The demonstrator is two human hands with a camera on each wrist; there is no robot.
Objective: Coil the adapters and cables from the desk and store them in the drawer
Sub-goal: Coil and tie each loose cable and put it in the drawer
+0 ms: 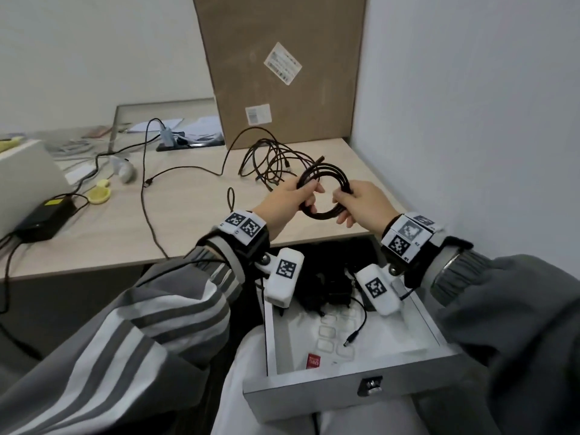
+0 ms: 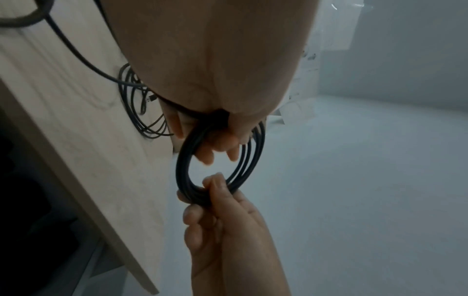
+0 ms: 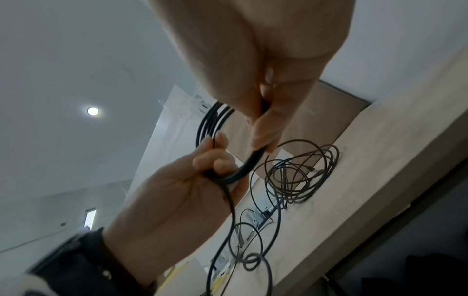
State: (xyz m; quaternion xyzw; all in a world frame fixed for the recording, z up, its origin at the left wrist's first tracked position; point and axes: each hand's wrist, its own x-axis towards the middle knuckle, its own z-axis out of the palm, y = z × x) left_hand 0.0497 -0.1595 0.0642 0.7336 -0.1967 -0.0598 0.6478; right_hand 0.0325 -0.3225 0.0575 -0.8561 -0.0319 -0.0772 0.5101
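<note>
Above the desk's front right corner both hands hold one black cable coil (image 1: 329, 171), wound in several loops. My left hand (image 1: 306, 191) grips its left side, fingers curled round the loops. My right hand (image 1: 343, 199) pinches the right side. In the left wrist view the coil (image 2: 183, 160) hangs between my left hand (image 2: 220, 146) and my right hand (image 2: 215, 192). The right wrist view shows the coil (image 3: 210, 120), my right hand (image 3: 264, 130), my left hand (image 3: 210, 166), and a loose tail (image 3: 231, 206) trailing down. The drawer (image 1: 314, 400) is open below the hands.
A loose cable tangle (image 1: 273, 158) lies on the desk behind the hands. Further back a cardboard box (image 1: 279, 67) leans on the wall. A long cable (image 1: 147, 199) and a power brick (image 1: 44, 218) lie left. Black adapters (image 1: 326, 287) and a barrel plug (image 1: 350, 340) lie in the drawer.
</note>
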